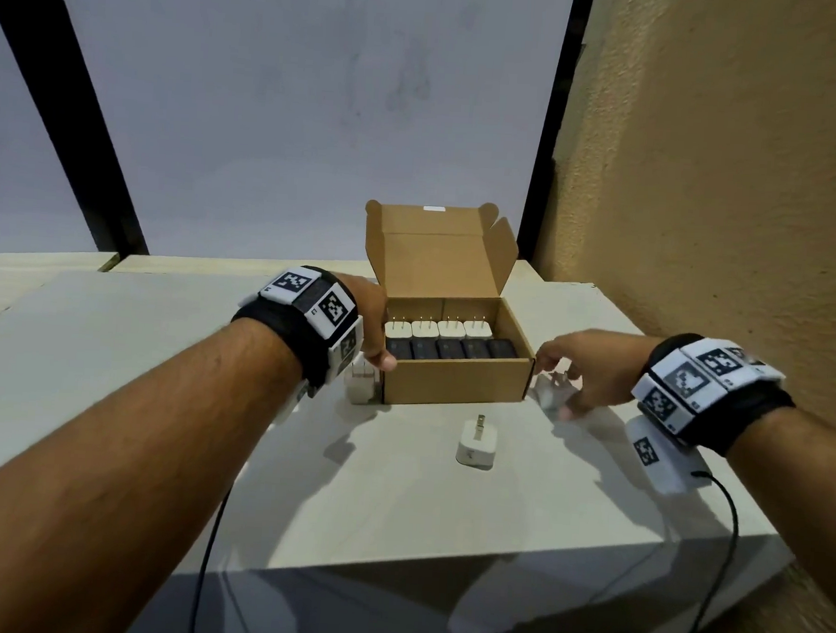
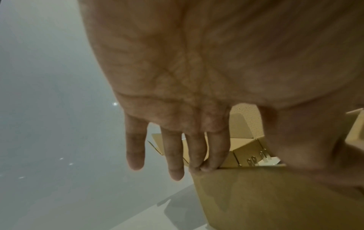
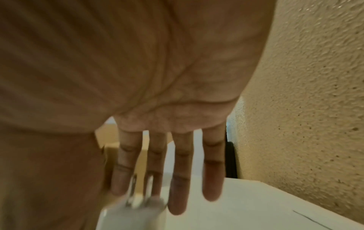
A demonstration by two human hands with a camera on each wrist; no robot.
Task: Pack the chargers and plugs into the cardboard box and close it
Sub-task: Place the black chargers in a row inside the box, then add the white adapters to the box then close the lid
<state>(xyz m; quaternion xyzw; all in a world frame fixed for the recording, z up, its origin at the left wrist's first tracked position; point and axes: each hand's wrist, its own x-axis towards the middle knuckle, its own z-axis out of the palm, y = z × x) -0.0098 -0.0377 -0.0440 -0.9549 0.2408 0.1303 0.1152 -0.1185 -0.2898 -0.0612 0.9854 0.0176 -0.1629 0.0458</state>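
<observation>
On the white table (image 1: 159,349), the left hand (image 1: 374,323) rests straight, relaxed fingers (image 2: 216,149) on the left rim of the open box (image 1: 456,382), grasping nothing, and half hides a white plug (image 1: 360,383) standing just beside that wall. The box holds a back row of white plugs (image 1: 437,329) and a front row of black chargers (image 1: 451,348), its lid upright. A third plug (image 1: 478,442) lies near the front; right of the box, the right hand (image 1: 584,370) spreads loose fingers (image 3: 177,179) over a blurred plug (image 3: 133,216); I cannot tell whether it grasps it.
</observation>
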